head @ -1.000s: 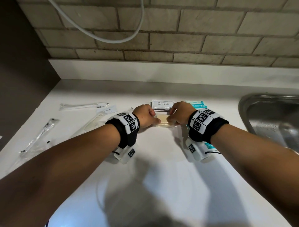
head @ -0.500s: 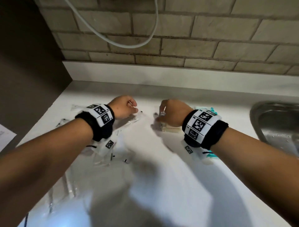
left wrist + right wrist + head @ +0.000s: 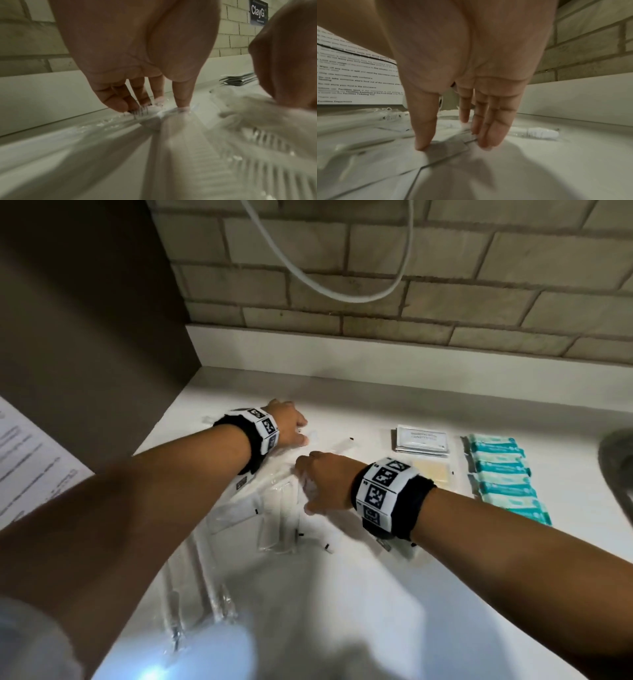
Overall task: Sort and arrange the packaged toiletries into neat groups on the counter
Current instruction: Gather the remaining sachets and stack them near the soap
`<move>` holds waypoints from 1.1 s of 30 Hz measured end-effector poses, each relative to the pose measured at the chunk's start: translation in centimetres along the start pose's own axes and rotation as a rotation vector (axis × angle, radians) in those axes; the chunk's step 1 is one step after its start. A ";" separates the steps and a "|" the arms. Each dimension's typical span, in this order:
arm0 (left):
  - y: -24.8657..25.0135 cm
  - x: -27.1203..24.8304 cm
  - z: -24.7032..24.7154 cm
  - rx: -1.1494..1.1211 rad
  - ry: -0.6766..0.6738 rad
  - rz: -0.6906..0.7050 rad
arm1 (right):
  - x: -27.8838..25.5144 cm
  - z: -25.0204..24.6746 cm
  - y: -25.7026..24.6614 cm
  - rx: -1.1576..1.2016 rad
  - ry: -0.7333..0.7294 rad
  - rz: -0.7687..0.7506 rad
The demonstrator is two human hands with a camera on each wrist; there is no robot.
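Note:
Several clear-wrapped packets [image 3: 274,501] lie loose on the white counter [image 3: 342,594]. My left hand [image 3: 297,433] is at the back left and pinches the end of one clear packet [image 3: 155,119] between thumb and fingers [image 3: 120,104]. My right hand [image 3: 305,485] is just in front of it, its straight fingers [image 3: 485,140] and thumb pressing on a flat clear packet [image 3: 448,148]. To the right lie a stack of white sachets [image 3: 422,438], a yellowish soap packet [image 3: 432,474] and a column of teal packets [image 3: 500,474].
A steel sink [image 3: 618,470] is at the right edge. A printed sheet [image 3: 27,460] hangs on the dark panel at the left. A white cable [image 3: 335,289] loops over the brick wall. A wrapped white item [image 3: 536,133] lies beyond my right fingers.
Both hands have left the sachets and soap packet and moved left onto the loose clear packets. The head view has turned left, uncovering the sorted stacks.

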State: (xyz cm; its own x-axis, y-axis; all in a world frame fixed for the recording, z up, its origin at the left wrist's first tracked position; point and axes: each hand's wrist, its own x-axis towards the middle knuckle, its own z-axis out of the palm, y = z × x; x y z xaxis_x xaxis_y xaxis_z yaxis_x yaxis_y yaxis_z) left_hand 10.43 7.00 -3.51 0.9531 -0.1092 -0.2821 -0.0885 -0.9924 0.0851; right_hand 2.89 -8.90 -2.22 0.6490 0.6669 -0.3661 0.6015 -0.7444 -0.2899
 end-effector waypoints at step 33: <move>-1.4 -10.8 -0.4 -1.222 0.130 -0.021 | -3.1 -5.5 -1.4 0.367 0.226 0.146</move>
State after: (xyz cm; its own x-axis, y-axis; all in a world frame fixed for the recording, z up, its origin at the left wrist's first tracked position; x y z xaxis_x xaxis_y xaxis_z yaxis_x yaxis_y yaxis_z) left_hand 0.37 9.57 -0.16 0.9791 -0.0178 -0.2026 0.1896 -0.2813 0.9407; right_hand 2.62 -9.73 4.16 0.8244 0.5142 -0.2364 0.3178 -0.7662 -0.5585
